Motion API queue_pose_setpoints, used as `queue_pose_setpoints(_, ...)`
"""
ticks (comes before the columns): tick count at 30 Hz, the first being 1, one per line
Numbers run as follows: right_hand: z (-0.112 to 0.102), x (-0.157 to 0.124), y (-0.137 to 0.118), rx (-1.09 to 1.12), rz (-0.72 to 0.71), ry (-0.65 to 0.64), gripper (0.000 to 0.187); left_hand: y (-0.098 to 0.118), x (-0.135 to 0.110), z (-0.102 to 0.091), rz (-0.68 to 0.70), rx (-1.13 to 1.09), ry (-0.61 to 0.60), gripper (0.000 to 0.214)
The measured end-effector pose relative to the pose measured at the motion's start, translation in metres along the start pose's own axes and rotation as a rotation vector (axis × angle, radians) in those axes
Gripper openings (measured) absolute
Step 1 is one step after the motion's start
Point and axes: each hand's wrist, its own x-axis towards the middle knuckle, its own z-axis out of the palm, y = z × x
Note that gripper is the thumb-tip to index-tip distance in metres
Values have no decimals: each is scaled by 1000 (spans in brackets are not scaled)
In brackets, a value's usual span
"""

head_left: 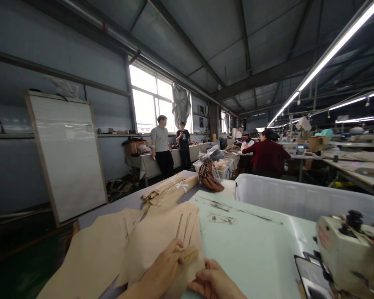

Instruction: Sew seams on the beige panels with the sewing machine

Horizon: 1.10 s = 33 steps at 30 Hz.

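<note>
A tan cut fabric panel (162, 230) with several dark slits lies near the front left of the pale green table. My left hand (163, 265) rests across its lower part, fingers closed on a turned-up flap of the fabric. At the panel's lower right corner, my right hand (216, 280) has thumb and fingers pinched on the edge. To the left spreads another large tan piece (90, 253), partly under the slit one. Behind them lies a bundle of rolled tan pieces (174, 189) with a white tie.
A sewing machine (349, 249) stands at the table's right. Past the table (252, 241) sits a white plastic bin (299, 193); a brown bundle (209, 176) lies by its left end. A whiteboard (68, 153) leans left. Two people stand by the window; another sits in dark red.
</note>
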Motion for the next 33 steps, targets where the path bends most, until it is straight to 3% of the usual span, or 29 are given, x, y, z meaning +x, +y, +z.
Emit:
queue_pose_setpoints(5,11,-3,2,27,-70,76,34,9,-15,-1,4,77,-5,31)
queue_pose_setpoints(12,30,-16,-8,-50,-155,-44,25,17,-16,3,-8,107,28,42)
queue_pose_setpoints(21,19,-18,-7,-32,-137,15,30,3,-15,7,66,32,61,32)
queue_pose_setpoints(33,16,-19,-5,-85,-147,25,36,11,-13,11,41,37,111,19)
